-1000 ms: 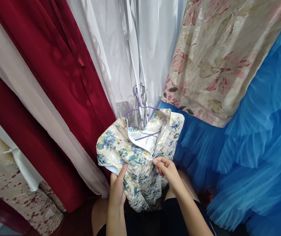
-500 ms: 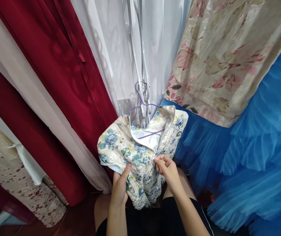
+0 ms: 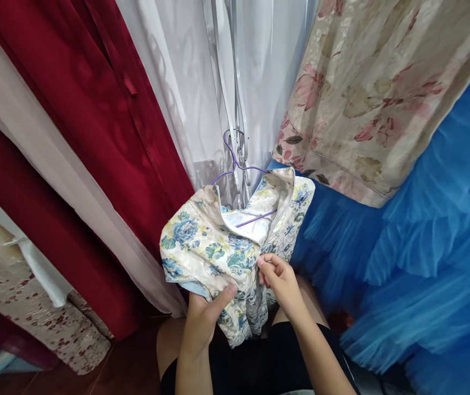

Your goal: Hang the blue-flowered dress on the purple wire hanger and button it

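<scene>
Head view, looking down past the hands.

Floral garment: cream satin with a blue and yellow flower print, centre of frame, slightly below the middle. It hangs on a purple wire hanger. The hook rises above the collar and one wire shows inside the open neckline. The lower part of the garment is bunched between the two hands.

Left hand: lower centre. Grip clenched on a fold of the floral garment, thumb pressed flat on the printed side, fingers hidden under the cloth.

Right hand: just right of the left hand, close but not touching it. Grip pinched on the garment's front edge below the neckline, between thumb and curled fingers. I cannot make out what sits at the pinch.

Surroundings:
- dark red fabric hangs across the upper left, with a pale sheer strip running diagonally over it
- white sheer fabric with silver ribbons at top centre, right behind the hanger
- beige fabric with pink flowers at upper right
- blue tulle fills the right side and touches the floral garment's right shoulder
- cream fabric with red specks at lower left
- dark wooden floor along the bottom edge
</scene>
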The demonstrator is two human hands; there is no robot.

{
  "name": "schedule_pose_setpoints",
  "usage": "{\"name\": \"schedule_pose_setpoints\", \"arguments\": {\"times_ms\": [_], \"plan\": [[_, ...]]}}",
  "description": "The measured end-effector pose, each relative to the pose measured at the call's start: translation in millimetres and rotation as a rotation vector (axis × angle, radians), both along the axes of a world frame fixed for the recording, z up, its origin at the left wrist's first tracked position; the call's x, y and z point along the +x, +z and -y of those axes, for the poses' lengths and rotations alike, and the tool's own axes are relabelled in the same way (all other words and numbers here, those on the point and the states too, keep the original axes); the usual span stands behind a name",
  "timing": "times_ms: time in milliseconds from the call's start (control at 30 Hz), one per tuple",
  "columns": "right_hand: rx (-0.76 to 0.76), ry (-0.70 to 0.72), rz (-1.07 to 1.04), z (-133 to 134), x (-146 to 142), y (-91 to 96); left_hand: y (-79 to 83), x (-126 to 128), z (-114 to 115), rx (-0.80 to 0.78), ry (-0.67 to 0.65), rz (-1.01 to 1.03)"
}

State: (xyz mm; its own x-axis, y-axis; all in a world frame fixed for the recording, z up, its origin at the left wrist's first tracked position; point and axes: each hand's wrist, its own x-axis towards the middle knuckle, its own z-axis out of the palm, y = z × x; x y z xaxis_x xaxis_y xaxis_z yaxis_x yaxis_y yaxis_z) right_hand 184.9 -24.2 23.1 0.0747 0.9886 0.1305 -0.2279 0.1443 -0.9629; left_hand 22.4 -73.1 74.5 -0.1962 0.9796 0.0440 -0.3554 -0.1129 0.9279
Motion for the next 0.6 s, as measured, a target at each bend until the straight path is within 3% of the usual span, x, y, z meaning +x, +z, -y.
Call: {"name": "schedule_pose_setpoints", "arguments": {"times_ms": [133,300,367,500,533,600], "plan": [[-0.007,-0.042,-0.057,2,0,4.4,-8.1,-1,-1,0.056,0.016,-0.097],[-0.052,-0.073,-0.145,10,6,14.2,-15.9,-16,-16,0.028,0.199,-0.155],[-0.075,-0.057,-0.173,13,9,16.6,-17.8,-21,-25,0.067,0.335,-0.083],[-0.090,-0.052,-0.188,15,8,19.0,-19.5,-16,-31,0.326,0.736,-0.023],[-0.088,-0.050,-0.189,16,7,19.4,-20.0,-11,-30,0.358,0.742,-0.056],[-0.083,-0.036,-0.186,16,5,20.5,-21.9,2,-26,0.348,0.542,-0.221]]}}
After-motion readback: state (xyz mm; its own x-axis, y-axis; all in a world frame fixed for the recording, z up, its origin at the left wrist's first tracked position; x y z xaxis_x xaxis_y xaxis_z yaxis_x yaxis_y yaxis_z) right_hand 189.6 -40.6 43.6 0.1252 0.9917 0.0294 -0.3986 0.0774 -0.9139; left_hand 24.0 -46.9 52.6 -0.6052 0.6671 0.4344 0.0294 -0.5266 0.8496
